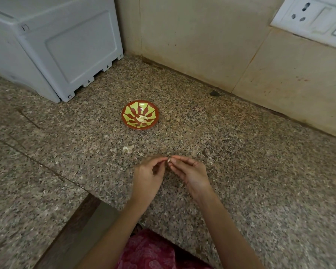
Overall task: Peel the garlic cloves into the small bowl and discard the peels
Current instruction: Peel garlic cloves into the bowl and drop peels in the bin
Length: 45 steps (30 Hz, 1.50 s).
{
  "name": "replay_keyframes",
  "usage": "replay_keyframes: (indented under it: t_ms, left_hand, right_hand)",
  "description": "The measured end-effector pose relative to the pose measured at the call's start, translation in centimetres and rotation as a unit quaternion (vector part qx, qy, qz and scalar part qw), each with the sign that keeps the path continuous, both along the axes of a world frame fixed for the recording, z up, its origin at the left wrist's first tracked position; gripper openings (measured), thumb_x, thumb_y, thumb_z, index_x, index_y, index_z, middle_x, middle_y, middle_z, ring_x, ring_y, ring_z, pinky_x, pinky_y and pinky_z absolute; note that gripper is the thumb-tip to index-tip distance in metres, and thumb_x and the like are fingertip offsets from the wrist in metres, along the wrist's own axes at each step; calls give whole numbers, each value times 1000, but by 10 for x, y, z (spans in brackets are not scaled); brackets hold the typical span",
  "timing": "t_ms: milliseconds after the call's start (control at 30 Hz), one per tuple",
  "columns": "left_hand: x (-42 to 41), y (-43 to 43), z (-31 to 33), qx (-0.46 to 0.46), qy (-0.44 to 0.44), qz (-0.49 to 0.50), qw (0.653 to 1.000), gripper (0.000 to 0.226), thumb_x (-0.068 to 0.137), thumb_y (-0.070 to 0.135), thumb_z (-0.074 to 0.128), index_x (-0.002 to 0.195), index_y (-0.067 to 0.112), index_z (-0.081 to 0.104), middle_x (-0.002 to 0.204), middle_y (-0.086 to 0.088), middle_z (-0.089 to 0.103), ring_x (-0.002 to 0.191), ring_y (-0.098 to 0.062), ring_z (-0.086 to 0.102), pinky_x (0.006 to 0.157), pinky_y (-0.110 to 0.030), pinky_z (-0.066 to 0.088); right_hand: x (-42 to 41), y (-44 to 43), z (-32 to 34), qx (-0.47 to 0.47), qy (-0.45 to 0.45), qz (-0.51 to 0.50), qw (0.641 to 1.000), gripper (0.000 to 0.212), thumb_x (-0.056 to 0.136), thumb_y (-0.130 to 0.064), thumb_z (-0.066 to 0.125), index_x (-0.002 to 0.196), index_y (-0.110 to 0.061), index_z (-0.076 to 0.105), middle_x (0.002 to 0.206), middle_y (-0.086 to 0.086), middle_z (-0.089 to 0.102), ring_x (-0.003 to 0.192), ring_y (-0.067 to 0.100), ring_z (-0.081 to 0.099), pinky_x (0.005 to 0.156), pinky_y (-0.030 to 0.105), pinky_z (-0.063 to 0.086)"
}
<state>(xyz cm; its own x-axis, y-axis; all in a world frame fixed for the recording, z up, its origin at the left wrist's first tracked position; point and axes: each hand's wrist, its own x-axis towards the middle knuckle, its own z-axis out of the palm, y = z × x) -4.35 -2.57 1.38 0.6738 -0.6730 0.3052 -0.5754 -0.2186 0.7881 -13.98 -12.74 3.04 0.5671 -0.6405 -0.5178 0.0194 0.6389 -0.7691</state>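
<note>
The small bowl (140, 115), red-brown with a yellow-green petal pattern, stands on the speckled granite counter (241, 171), and everything else is placed from it. In its hollow lie a few pale peeled cloves (143, 118), bunched together at the centre. On the near side of the bowl and slightly to its right, well apart from it, the two hands meet above the counter. The left hand (147, 175) and the right hand (190, 173) face each other with fingers curled, and their fingertips close from either side on one small garlic clove (168, 160). Only a pale sliver of that clove shows between the tips, so it cannot be told how much skin is on it. It sits at the far end of both hands, the end nearest the bowl. Between the bowl and the left hand, a little to the bowl's near left, a pale bit of garlic or peel (128, 149) lies on the counter, touching neither. Far beyond the bowl to its left stands a white appliance (52, 49). Beyond it to the right rises the tiled wall (202, 45), with a white socket plate (310, 18) high up. A pink patterned garment (151, 251) shows at the near edge.
</note>
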Motion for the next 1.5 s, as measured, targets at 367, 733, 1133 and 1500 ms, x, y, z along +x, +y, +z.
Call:
replay_keyframes:
  t_ms: [367,733,1133,1500]
  left_hand:
    - [3,1,-3,-1,-26,-25,999,21,76,-2,76,94,9,74,88,-1,73,74,5,62,75,0,46]
    - [4,4,-2,-35,219,-3,975,20,80,4,74,89,22,75,83,13,74,78,-5,70,75,-20,55]
    - [-1,-5,1,-105,570,106,808,12,87,-3,62,85,5,71,83,-7,71,77,-16,64,73,-27,52]
    - [0,-8,8,-126,573,152,795,10,80,-2,69,88,3,71,82,-9,73,71,-14,66,78,-29,57]
  right_hand:
    - [4,1,-3,-171,92,37,980,21,83,10,68,89,-9,69,82,8,73,77,17,70,73,26,58]
    - [3,0,3,-397,150,154,892,30,85,11,63,86,-19,60,81,2,67,75,11,64,71,24,55]
    - [9,-2,7,-377,144,171,899,23,87,5,62,90,-18,56,83,5,66,79,16,64,72,28,53]
    - [7,-1,0,-443,187,147,864,12,89,-17,71,102,-18,69,88,-13,71,80,-4,66,71,6,48]
